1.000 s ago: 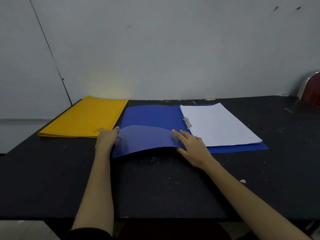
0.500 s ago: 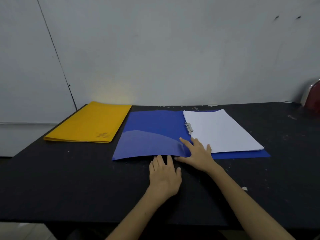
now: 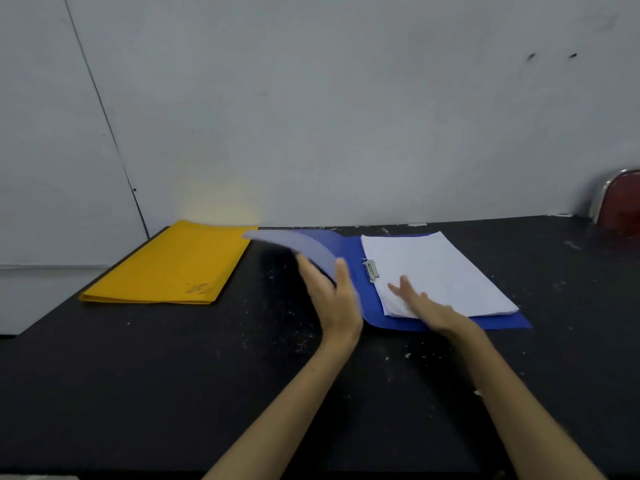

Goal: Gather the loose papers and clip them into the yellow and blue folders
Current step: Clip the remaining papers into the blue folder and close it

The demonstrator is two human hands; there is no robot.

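The blue folder [image 3: 349, 251] lies open on the black table [image 3: 173, 375], a stack of white papers [image 3: 433, 268] on its right half under a metal clip [image 3: 371, 270]. Its translucent front cover [image 3: 298, 245] is raised and curved, blurred with motion. My left hand [image 3: 332, 299] grips the cover's near edge, thumb on top and fingers beneath. Fingers spread, my right hand [image 3: 426, 306] lies flat on the near corner of the papers. The yellow folder [image 3: 169, 268] lies closed at the left.
A grey wall stands right behind the table. At the far right, past the table's back corner, a red chair back with a metal frame [image 3: 620, 202] shows. The tabletop has small white specks.
My left hand went from the table in front of the folder to the blue cover's near edge and lifted it off the table. My right hand slid from the spine onto the papers.
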